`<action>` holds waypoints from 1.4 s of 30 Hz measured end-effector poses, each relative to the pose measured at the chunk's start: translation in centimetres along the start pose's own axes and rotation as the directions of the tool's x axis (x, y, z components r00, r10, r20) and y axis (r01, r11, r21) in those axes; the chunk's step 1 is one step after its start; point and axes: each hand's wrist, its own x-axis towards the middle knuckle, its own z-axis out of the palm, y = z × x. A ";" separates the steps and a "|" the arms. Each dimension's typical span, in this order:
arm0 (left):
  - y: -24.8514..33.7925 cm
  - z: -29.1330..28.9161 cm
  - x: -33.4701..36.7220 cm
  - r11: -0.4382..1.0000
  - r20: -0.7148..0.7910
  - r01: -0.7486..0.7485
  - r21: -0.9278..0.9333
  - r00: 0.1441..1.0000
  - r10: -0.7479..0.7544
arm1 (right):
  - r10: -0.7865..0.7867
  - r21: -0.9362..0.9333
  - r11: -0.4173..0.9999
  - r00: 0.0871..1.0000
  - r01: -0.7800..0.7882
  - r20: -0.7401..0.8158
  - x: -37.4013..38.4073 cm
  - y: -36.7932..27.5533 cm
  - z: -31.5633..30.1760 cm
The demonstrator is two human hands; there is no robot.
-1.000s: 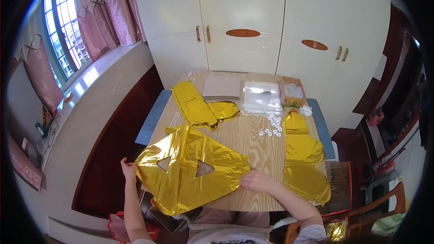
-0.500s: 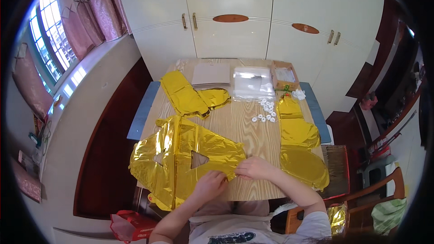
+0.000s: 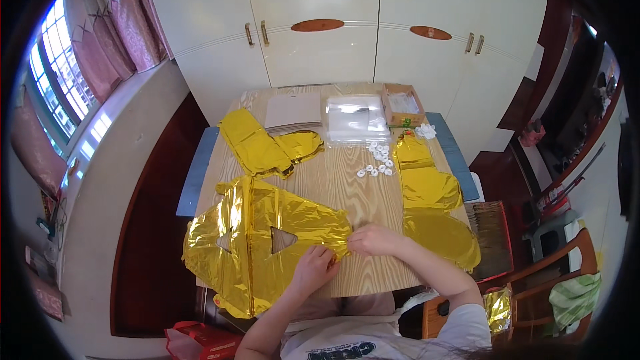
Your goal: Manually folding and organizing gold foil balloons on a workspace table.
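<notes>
A flat, uninflated gold foil balloon (image 3: 267, 270) with two triangular cut-outs lies across the near left of the table, its lower part overhanging the front edge. My left hand (image 3: 316, 269) rests on its near right edge, fingers curled and closed on the foil. Just to the right, my right hand (image 3: 373, 240) pinches the balloon's right corner, where the foil is creased and drawn together. The fingertips of both hands are close together, and any smaller thing between them is hidden.
More flat gold foil lies in a left pile (image 3: 257, 143) and a right pile (image 3: 433, 190). Behind are a grey-beige card stack (image 3: 293, 111), clear plastic sleeves (image 3: 357, 117), small white rings (image 3: 380, 153) and an open box (image 3: 403, 120). A wooden chair (image 3: 580, 253) stands right.
The whole view has shifted, so the table sits further left. Both hands have moved slightly right relative to the table, still gripping the foil corner, which looks more gathered between them.
</notes>
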 end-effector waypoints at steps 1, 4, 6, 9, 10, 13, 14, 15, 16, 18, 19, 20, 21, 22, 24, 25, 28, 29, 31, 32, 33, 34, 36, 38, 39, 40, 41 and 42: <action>-0.1 0.1 0.1 1.000 -0.006 0.001 -0.018 1.000 -0.001 | -0.011 0.009 1.000 1.000 0.011 0.000 0.2 0.1 -0.1; -0.4 0.2 0.3 0.996 0.007 0.030 -0.080 1.000 -0.029 | -0.011 0.060 0.998 1.000 0.011 -0.008 0.6 0.4 -0.5; -0.6 0.0 0.4 0.987 0.061 0.087 -0.132 0.995 -0.079 | 0.038 0.126 0.991 0.999 -0.035 -0.026 0.8 0.3 -0.9; -0.3 -0.2 0.5 0.990 0.017 0.074 -0.118 0.997 -0.073 | 0.130 0.253 0.959 0.992 -0.127 0.005 1.3 0.4 -1.2; -0.3 -0.2 0.6 0.986 0.023 0.099 -0.137 0.995 -0.097 | 0.130 0.260 0.957 0.992 -0.124 -0.003 1.4 0.4 -1.2; -0.5 0.2 0.4 0.969 0.009 0.170 -0.179 0.985 -0.172 | 0.110 0.232 0.968 0.992 -0.092 -0.067 2.5 0.0 -1.3; -0.9 0.9 0.2 0.964 -0.016 0.190 -0.188 0.980 -0.197 | 0.094 0.186 0.980 0.989 -0.072 -0.114 2.9 -0.4 -1.4; -1.0 0.9 0.4 0.958 -0.041 0.208 -0.198 0.975 -0.220 | 0.076 0.138 0.989 0.984 -0.054 -0.160 3.2 -0.8 -1.4; -1.1 0.9 0.4 0.950 -0.029 0.245 -0.191 0.966 -0.256 | 0.123 0.132 0.987 0.965 -0.094 -0.233 3.4 -1.1 -1.1; -1.3 0.4 0.7 0.932 -0.009 0.318 -0.177 0.946 -0.324 | 0.210 0.127 0.976 0.903 -0.175 -0.375 3.5 -1.9 -0.4; -1.3 0.3 0.7 0.921 -0.014 0.340 -0.190 0.937 -0.349 | 0.279 0.150 0.959 0.902 -0.242 -0.329 3.1 -2.0 0.0; -1.3 0.2 0.7 0.910 -0.018 0.362 -0.204 0.928 -0.373 | 0.346 0.169 0.936 0.895 -0.309 -0.280 2.6 -1.7 0.6; -1.3 0.1 0.8 0.898 -0.021 0.382 -0.219 0.918 -0.395 | 0.412 0.184 0.908 0.881 -0.376 -0.231 2.1 -1.3 1.1; -1.2 0.0 0.8 0.873 -0.003 0.424 -0.241 0.899 -0.438 | 0.375 0.146 0.926 0.891 -0.348 -0.255 1.6 -1.0 1.9; -1.1 -0.4 0.7 0.813 0.039 0.510 -0.280 0.853 -0.521 | 0.299 0.074 0.954 0.907 -0.291 -0.295 1.1 -0.7 2.6; -1.1 -0.4 0.7 0.831 -0.002 0.500 -0.243 0.856 -0.516 | 0.310 0.085 0.951 0.910 -0.298 -0.275 1.2 -0.7 2.6; -1.2 -0.9 0.5 0.867 -0.114 0.471 -0.162 0.864 -0.491 | 0.329 0.083 0.944 0.917 -0.318 -0.226 1.3 -0.6 2.8; -1.5 -1.3 0.4 0.871 -0.149 0.463 -0.160 0.861 -0.486 | 0.323 0.059 0.946 0.922 -0.317 -0.212 1.1 -0.4 3.3; -2.5 -2.2 -0.4 0.859 -0.227 0.481 -0.172 0.830 -0.510 | 0.328 0.004 0.943 0.929 -0.333 -0.168 1.3 -0.6 3.6; -3.2 -2.7 -0.9 0.844 -0.265 0.503 -0.186 0.802 -0.536 | 0.347 -0.027 0.935 0.927 -0.354 -0.143 1.4 -0.8 3.6; -3.9 -3.3 -1.3 0.829 -0.301 0.523 -0.200 0.772 -0.560 | 0.365 -0.058 0.926 0.923 -0.374 -0.118 1.5 -0.9 3.7; -4.0 -4.1 -1.1 0.829 -0.361 0.486 -0.278 0.746 -0.559 | 0.367 -0.088 0.921 0.922 -0.378 -0.123 1.3 -0.9 3.8; -5.8 -5.6 -2.2 0.810 -0.431 0.502 -0.304 0.686 -0.587 | 0.361 -0.148 0.914 0.923 -0.379 -0.132 1.1 -0.7 4.0; -7.9 -7.7 -3.6 0.786 -0.472 0.553 -0.277 0.634 -0.613 | 0.370 -0.132 0.915 0.923 -0.382 -0.102 1.0 -0.8 3.7; -8.2 -9.1 -4.0 0.784 -0.499 0.545 -0.297 0.611 -0.614 | 0.374 -0.122 0.916 0.924 -0.382 -0.086 1.0 -1.0 3.4; -10.1 -10.2 -5.3 0.775 -0.514 0.565 -0.283 0.593 -0.620 | 0.365 -0.115 0.921 0.928 -0.372 -0.081 1.1 -1.1 3.2; -12.3 -11.2 -6.6 0.766 -0.525 0.582 -0.272 0.577 -0.625 | 0.360 -0.109 0.924 0.930 -0.367 -0.076 1.1 -1.1 3.0; -13.4 -12.3 -7.3 0.750 -0.527 0.585 -0.309 0.551 -0.647 | 0.358 -0.104 0.926 0.931 -0.364 -0.070 1.0 -1.1 2.9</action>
